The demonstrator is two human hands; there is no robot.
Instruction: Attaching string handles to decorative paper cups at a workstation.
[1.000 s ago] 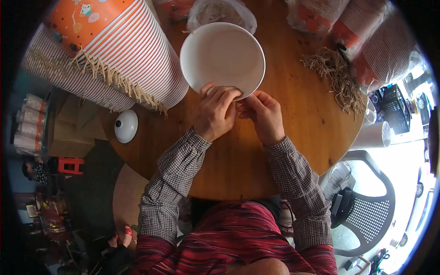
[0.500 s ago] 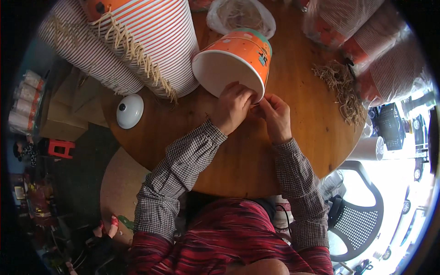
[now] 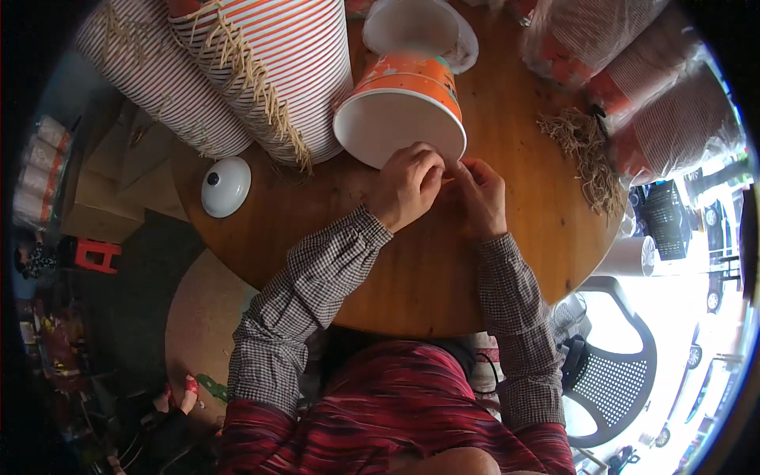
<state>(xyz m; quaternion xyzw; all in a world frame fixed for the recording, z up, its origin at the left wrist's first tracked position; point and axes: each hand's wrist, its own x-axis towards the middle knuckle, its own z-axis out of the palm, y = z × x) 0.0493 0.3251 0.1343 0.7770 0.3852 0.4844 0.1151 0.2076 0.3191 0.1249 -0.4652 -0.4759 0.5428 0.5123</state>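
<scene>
Orange paper bucket [image 3: 405, 103], white inside, lies tipped on the round wooden worktop [image 3: 412, 269] with its open mouth toward the person; only 1 view, the head camera. Left hand [image 3: 408, 186] sits at the lower rim, knuckles up, fingers curled together over the edge. Right hand [image 3: 479, 194] is just beside it, touching it, fingers pinched together on something small and pale at the rim. Can't make out what: possibly a strand, too small to tell. Handling judgement: thin-walled paperboard, very light, will roll on its side and dent if squeezed mid-wall; rolled rim is the stiffest part, so pinch there or cup the base. Coated surface likely a bit slick. Behind it, nested stacks of striped buckets [image 3: 261, 71] lie on their sides with straw-coloured fibre handles [image 3: 253, 87] hanging off; these lean close to the worked bucket, nearly touching. A clear plastic lid or tub [image 3: 431, 28] sits past the bucket, partly cut off. Loose pile of tan fibre strands [image 3: 590, 154] at right, well apart from the hands. White dome-shaped object [image 3: 226, 186] at left edge of worktop. Bagged stacks [image 3: 649, 71] top right are blurred by plastic and glare. Bucket's far side and base are hidden; fingertips of both hands are mostly occluded by knuckles.
</scene>
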